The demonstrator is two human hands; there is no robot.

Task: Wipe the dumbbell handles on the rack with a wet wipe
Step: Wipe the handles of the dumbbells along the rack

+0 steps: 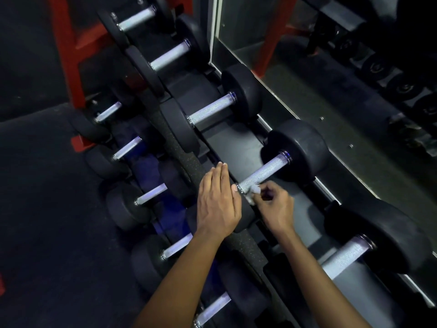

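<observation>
left hand: flat, fingers straight | right hand: fingers curled, pinching grip

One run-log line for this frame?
step: wiping handle | right hand: pinches wet wipe at near end | left hand: flat on near head

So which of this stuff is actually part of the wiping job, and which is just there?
In the job:
- wet wipe, pinched in the right hand
- dumbbell handle being wiped
- left hand, flat on that dumbbell's near head

Just there:
- mirror
- red frame
</observation>
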